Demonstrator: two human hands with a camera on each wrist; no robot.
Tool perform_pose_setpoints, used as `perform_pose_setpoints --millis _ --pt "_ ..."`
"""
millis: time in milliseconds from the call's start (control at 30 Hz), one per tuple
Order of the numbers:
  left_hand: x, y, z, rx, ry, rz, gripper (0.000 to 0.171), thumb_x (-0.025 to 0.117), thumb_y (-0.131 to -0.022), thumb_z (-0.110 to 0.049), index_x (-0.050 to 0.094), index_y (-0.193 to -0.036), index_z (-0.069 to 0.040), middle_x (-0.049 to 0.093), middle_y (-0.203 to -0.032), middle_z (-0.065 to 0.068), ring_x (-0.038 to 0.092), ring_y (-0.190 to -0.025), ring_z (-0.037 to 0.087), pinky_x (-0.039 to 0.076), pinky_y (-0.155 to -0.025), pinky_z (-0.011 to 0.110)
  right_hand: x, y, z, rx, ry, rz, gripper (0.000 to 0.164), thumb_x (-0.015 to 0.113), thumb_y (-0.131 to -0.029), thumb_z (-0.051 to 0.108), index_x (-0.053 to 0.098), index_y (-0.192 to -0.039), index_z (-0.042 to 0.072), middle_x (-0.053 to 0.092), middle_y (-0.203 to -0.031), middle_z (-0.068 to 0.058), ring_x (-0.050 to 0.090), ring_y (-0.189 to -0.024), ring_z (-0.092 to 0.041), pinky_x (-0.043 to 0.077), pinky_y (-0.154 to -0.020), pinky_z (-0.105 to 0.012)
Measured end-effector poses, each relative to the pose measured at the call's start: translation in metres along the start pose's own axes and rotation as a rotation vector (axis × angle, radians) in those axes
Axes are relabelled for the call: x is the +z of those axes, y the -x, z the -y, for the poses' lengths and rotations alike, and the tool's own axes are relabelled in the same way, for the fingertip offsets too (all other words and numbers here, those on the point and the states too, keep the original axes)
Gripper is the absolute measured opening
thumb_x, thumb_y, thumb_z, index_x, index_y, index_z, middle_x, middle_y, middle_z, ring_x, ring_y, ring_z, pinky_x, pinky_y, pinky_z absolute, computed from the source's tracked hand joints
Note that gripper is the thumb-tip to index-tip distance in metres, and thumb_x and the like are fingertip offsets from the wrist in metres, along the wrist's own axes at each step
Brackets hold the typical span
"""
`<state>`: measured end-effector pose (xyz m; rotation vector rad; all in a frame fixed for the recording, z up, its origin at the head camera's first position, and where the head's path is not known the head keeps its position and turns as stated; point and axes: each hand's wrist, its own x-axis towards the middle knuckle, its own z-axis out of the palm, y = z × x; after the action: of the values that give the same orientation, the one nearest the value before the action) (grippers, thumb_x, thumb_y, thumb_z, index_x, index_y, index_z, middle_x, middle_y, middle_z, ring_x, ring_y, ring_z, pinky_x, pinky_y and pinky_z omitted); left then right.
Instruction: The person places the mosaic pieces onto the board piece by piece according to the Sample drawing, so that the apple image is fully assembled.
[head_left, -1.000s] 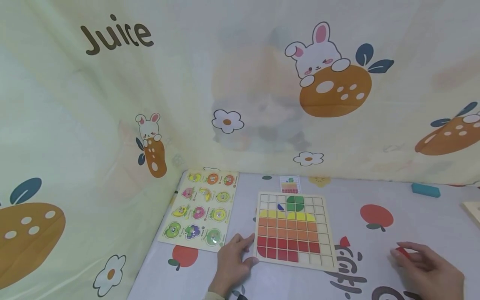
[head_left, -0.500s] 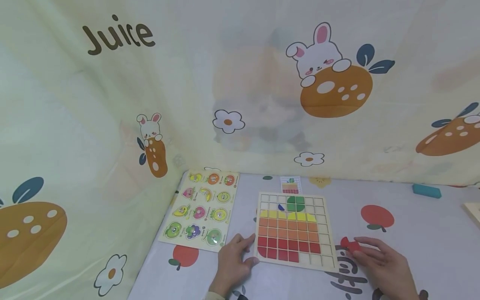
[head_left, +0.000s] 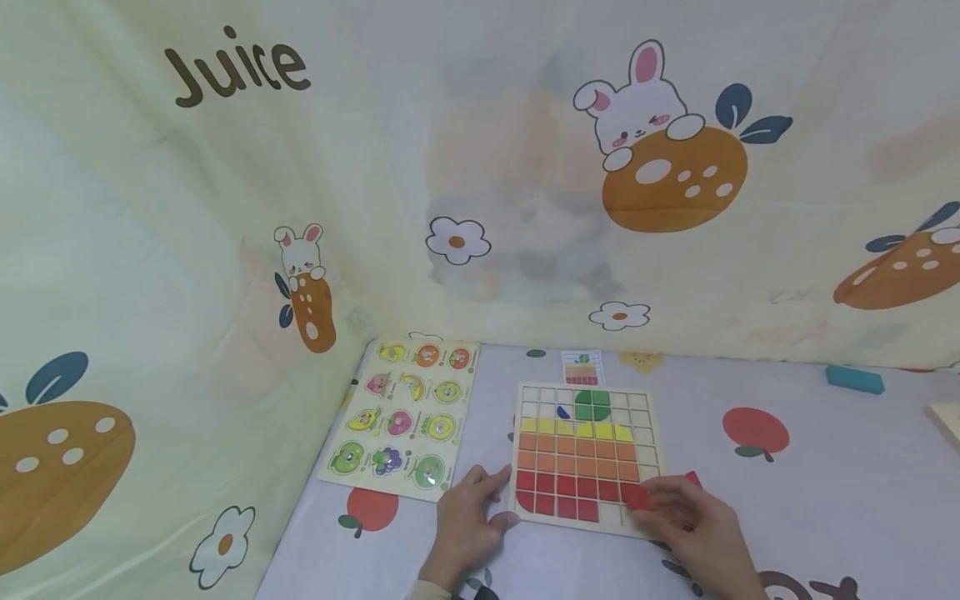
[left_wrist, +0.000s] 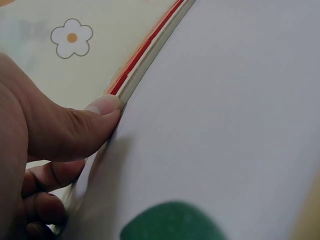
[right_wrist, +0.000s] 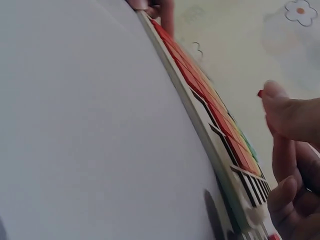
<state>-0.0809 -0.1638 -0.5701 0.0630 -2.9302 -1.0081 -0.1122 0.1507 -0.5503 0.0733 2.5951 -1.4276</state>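
A square wooden grid board point(head_left: 639, 419) lies on the table, filled in part with rows of red, orange and yellow tiles, plus a green leaf and a small blue piece near its top. My left hand point(head_left: 468, 521) grips the board's near left corner; the thumb point(left_wrist: 102, 112) presses its edge in the left wrist view. Between thumb and fingertips, my right hand point(head_left: 697, 521) pinches a red tile point(head_left: 634, 496) close over the right end of the lower red rows. Only a sliver of that tile shows in the right wrist view. Another red piece point(head_left: 692, 478) lies just behind the right hand.
Left of the grid stands a fruit puzzle board point(head_left: 405, 408). A small pattern card point(head_left: 582, 367) lies behind the grid. Toward the back right is a teal block point(head_left: 855, 379), and a pale wooden edge point(head_left: 947, 421) shows at far right. A printed curtain point(head_left: 525, 167) hangs behind.
My right hand has moved left from the table at right to the board, bringing the red tile with it. The left hand has stayed at the board's corner.
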Motion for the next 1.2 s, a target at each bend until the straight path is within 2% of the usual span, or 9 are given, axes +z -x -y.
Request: perform_pose_setpoints --millis 167,400,533,733,933,1200 --pt "-0.001 -0.001 0.000 -0.005 0.004 0.009 0.061 0.086 -0.084 -0.029 0.069 -0.143 -0.026 0.049 -0.087 -0.016 0.036 -0.069 -0.003 0.034 -0.067 0.020 0.009 -0.002 0.003 -0.033 0.083 0.027 0.049 0.093 -0.081 0.041 0.077 -0.120 0.016 0.074 -0.091 0.002 0.057 -0.079 -0.012 0.046 -0.066 -0.022" --pt "-0.002 -0.001 -0.001 -0.021 -0.006 0.015 0.061 0.085 -0.085 -0.030 0.068 -0.144 -0.027 0.048 -0.088 -0.016 0.036 -0.070 -0.002 0.034 -0.068 0.020 0.019 0.000 0.008 -0.148 0.194 0.000 0.037 0.096 -0.077 0.032 0.081 -0.108 0.021 0.064 -0.083 0.007 0.053 -0.077 -0.009 0.045 -0.066 -0.021" --pt "-0.002 0.000 0.000 -0.006 -0.008 0.013 0.061 0.085 -0.085 -0.030 0.068 -0.144 -0.026 0.049 -0.088 -0.015 0.036 -0.070 -0.001 0.034 -0.067 0.020 0.022 0.001 0.010 -0.155 0.258 -0.002 0.038 0.097 -0.076 0.034 0.081 -0.108 0.021 0.062 -0.084 0.008 0.051 -0.077 -0.010 0.043 -0.066 -0.021" --pt "-0.001 0.001 0.001 0.012 -0.001 -0.004 0.061 0.086 -0.084 -0.030 0.069 -0.142 -0.025 0.050 -0.088 -0.015 0.036 -0.069 -0.001 0.034 -0.067 0.020 0.021 0.002 0.012 -0.144 0.276 0.010 0.041 0.096 -0.077 0.034 0.080 -0.112 0.020 0.061 -0.086 0.007 0.050 -0.077 -0.009 0.041 -0.066 -0.021" --pt "-0.001 0.000 -0.001 0.019 -0.003 -0.016 0.061 0.087 -0.083 -0.029 0.070 -0.141 -0.024 0.052 -0.087 -0.015 0.036 -0.068 -0.001 0.033 -0.065 0.019 0.022 0.001 0.013 -0.194 0.317 -0.014 0.029 0.093 -0.082 0.031 0.082 -0.107 0.019 0.060 -0.082 0.009 0.046 -0.072 -0.006 0.037 -0.065 -0.023" --pt "-0.001 0.000 -0.002 0.003 0.012 0.003 0.061 0.086 -0.083 -0.028 0.069 -0.142 -0.024 0.051 -0.088 -0.014 0.037 -0.069 0.000 0.034 -0.068 0.020 0.023 -0.001 0.013 -0.203 0.329 -0.026 0.026 0.094 -0.081 0.034 0.084 -0.103 0.025 0.057 -0.077 0.012 0.047 -0.071 -0.006 0.039 -0.063 -0.021"
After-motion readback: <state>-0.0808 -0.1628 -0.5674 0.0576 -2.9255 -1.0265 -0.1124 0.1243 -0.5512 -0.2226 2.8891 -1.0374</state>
